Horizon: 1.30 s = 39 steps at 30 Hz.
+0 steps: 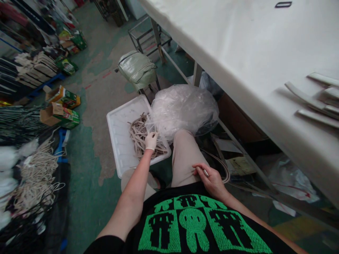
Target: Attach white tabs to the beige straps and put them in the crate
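Right hand (210, 180) on thigh, pinching small metal piece (206, 173). Left hand (151, 140), white-gloved, fingers closed on tan straps (137, 135) in white tray (119, 141); plastic bag (182, 109) beside.

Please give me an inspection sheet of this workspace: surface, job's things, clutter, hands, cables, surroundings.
Surface: white table with curved strips and a black loop.
Job's things: white tray on the floor holding tan strips; clear bag beside it.
Clutter: boxes, cord bundles, papers under the table.
Hands: gloved left hand on the strips; bare right hand on the thigh, grip on one strip.
Cables: nothing seen.
Surroundings: worn green floor, stool.
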Each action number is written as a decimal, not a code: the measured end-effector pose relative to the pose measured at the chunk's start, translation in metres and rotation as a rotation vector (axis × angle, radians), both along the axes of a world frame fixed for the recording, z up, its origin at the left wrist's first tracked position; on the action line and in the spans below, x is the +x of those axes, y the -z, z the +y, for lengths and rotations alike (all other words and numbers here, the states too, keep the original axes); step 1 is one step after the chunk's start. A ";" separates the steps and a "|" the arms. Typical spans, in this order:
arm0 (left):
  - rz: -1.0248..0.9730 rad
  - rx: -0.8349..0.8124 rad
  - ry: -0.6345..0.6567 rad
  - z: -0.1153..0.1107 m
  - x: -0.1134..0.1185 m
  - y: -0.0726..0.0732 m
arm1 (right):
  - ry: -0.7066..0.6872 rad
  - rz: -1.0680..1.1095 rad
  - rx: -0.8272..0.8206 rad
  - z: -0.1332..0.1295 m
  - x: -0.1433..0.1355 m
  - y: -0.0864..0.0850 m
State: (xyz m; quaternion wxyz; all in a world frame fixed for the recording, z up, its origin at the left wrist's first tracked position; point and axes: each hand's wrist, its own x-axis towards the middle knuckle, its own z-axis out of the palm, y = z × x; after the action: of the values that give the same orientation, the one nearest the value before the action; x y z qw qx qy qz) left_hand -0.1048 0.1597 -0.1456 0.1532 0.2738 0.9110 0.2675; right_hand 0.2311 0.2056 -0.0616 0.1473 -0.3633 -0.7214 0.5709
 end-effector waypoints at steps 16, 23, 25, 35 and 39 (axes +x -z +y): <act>0.053 0.206 0.608 -0.088 0.112 -0.138 | -0.288 -0.065 -0.785 0.029 -0.105 -0.021; -0.073 0.362 0.383 -0.129 0.132 -0.150 | -0.294 -0.052 -0.535 0.016 -0.135 -0.045; -0.252 0.454 0.183 -0.137 0.132 -0.148 | -0.351 -0.023 -0.489 0.014 -0.136 -0.055; -0.940 0.598 -0.027 -0.145 0.123 -0.143 | -0.460 0.034 -0.490 -0.019 -0.156 -0.081; -0.702 0.783 -0.200 -0.163 0.106 -0.152 | -0.584 -0.014 -0.621 -0.028 -0.155 -0.080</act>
State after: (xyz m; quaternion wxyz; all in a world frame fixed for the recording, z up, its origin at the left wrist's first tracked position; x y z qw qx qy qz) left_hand 0.0016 -0.0037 0.0062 0.3089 0.1163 0.6585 0.6763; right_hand 0.0762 0.1773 0.0181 -0.1419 -0.1749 -0.5887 0.7763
